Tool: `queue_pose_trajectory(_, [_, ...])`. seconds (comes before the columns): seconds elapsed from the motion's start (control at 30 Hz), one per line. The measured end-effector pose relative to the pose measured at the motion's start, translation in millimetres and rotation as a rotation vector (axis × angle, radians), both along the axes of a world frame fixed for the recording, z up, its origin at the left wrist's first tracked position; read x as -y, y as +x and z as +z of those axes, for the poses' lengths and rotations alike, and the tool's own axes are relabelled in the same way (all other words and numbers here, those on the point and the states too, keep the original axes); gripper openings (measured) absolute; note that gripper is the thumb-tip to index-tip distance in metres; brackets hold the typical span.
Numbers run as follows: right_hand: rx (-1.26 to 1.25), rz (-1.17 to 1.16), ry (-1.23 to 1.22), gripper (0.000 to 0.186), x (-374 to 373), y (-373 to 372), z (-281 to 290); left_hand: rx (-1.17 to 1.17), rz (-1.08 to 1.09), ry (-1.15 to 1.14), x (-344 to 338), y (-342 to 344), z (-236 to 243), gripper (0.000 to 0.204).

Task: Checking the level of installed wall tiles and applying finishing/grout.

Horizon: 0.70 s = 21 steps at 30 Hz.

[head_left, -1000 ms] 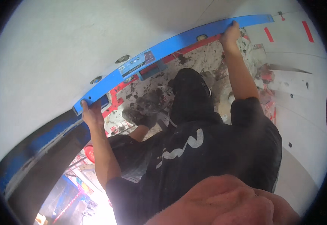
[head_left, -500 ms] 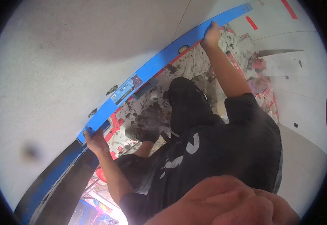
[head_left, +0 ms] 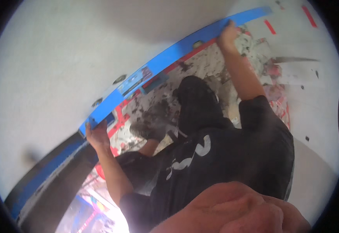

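A long blue bar that looks like a spirit level lies along the pale wall panel, slanting from lower left to upper right. It carries a printed label left of its middle and an oval vial-like window further right. My left hand grips its lower left end, thumb on the face and fingers partly hidden underneath. Toward the upper right end my right hand is closed on its edge, fingers partly blurred. Dark oval marks show on the panel just above the bar.
Debris and red strips litter the dirty floor around my shoes. A dark beam with a blue band runs off at lower left. Pale panels with a red tape strip stand at right. Bright clutter shows at the bottom left.
The whole view has shifted a little, with wall marks and bar moving together in the picture. Both hands keep their hold on the bar.
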State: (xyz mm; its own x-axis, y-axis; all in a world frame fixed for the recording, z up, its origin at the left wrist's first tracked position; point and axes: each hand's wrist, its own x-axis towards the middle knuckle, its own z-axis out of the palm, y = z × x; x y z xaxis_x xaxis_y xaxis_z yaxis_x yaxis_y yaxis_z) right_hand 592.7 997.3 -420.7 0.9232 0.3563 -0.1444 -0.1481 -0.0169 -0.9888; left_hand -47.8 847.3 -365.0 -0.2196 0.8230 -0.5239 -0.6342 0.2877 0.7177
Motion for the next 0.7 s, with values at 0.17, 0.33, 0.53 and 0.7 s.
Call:
queue_pose_trajectory(0.17, [-0.158,0.176,0.104,0.053,3.3,-3.2,-8.9,-0.113,0.048,-0.014,13.9,-29.3,-31.1,0.04])
queue_pose_trajectory(0.33, [-0.184,0.057,0.132,0.05,-7.1,44.0,-27.6,-0.161,-0.031,-0.105,21.8,28.9,-19.8,0.043])
queue_pose_trajectory(0.53, [-0.378,-0.074,0.227,0.049,-16.0,88.3,0.0,-0.247,-0.201,-0.031,12.2,70.1,1.4,0.04])
queue_pose_trajectory(0.7, [-0.353,-0.087,0.195,0.048,-23.3,72.2,12.7,-0.263,-0.184,-0.039,15.9,62.6,-4.1,0.038])
